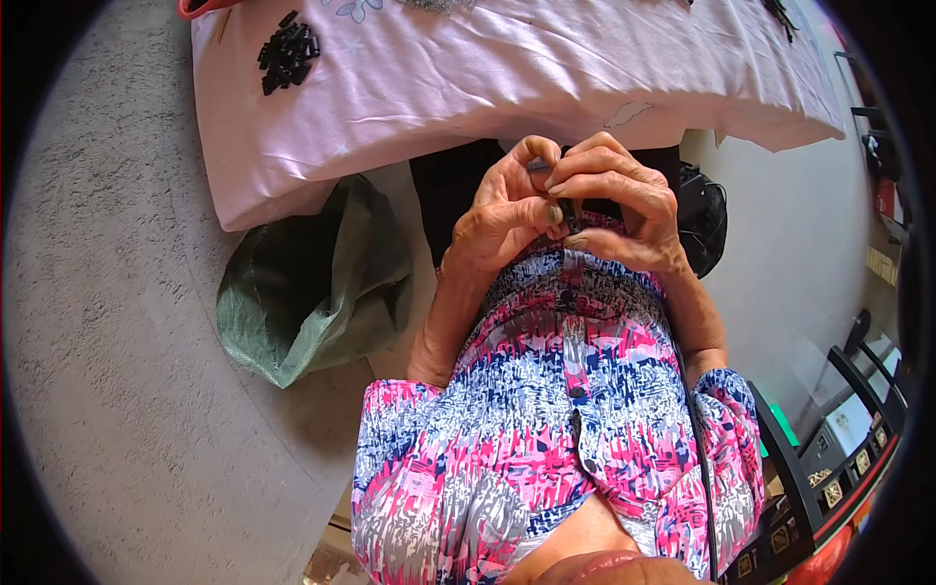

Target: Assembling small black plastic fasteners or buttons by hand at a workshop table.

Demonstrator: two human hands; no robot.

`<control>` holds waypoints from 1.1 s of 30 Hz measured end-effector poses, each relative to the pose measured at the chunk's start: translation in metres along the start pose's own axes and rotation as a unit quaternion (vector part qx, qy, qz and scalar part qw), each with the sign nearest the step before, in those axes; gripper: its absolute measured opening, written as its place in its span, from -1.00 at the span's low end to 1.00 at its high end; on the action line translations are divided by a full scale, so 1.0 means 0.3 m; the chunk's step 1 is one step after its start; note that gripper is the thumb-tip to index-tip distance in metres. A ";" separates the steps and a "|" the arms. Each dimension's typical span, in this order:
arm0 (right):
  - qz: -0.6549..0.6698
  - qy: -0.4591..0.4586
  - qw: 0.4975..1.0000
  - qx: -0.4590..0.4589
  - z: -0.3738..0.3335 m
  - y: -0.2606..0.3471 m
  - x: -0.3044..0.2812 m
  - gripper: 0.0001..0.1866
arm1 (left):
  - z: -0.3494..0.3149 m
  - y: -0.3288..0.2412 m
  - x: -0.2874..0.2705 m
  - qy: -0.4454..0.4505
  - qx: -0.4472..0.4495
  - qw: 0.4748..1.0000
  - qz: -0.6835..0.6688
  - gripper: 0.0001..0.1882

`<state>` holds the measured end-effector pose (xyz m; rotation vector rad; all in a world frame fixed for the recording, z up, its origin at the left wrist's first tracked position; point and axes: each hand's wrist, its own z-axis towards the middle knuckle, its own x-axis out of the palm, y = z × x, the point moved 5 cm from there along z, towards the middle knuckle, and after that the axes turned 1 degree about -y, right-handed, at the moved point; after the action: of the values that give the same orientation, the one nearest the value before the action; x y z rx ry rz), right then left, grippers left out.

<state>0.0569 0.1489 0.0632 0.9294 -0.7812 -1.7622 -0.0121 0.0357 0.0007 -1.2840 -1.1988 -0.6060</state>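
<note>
My left hand (502,214) and my right hand (624,200) meet in front of my body, just off the near edge of the table. Fingers of both are bent in a pinch around a small black part (569,216), which shows between the two thumbs. A thin grey piece (538,167) peeks out by the left forefinger, and its kind cannot be made out. Fingers cover most of what is held. On the table's left side lies a pile of short black tube-like parts (289,57).
A pink cloth (439,88) covers the table ahead. Below its left corner stands an open green woven sack (312,292). To the right of my hands is a black bag (702,219). Black chair-like frames (795,478) stand at the lower right.
</note>
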 end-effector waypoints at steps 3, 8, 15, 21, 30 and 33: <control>0.007 -0.005 1.000 0.001 -0.001 -0.011 0.000 -0.57 | 0.004 -0.001 -0.010 0.001 0.003 1.000 0.000 -0.48; 0.000 -0.012 1.000 0.002 -0.004 -0.007 0.001 -0.55 | 0.008 0.000 -0.003 -0.012 0.012 1.000 -0.001 -0.49; -0.051 -0.008 0.998 -0.024 0.012 0.035 0.006 -0.60 | -0.005 0.010 -0.015 0.016 -0.010 1.000 -0.003 -0.48; -0.051 -0.029 0.997 -0.047 0.005 0.036 0.012 -0.63 | -0.001 0.025 -0.008 0.033 -0.003 0.999 -0.034 -0.48; -0.045 -0.025 0.998 -0.038 -0.011 0.010 0.010 -0.56 | 0.008 0.031 -0.020 0.042 -0.016 0.997 -0.056 -0.47; -0.047 -0.020 0.998 -0.039 -0.010 0.014 0.001 -0.48 | 0.005 0.031 -0.025 0.042 -0.018 0.998 -0.043 -0.46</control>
<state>0.0613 0.1470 0.0652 0.8938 -0.6999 -1.8852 -0.0069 0.0376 -0.0100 -1.2292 -1.1836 -0.7402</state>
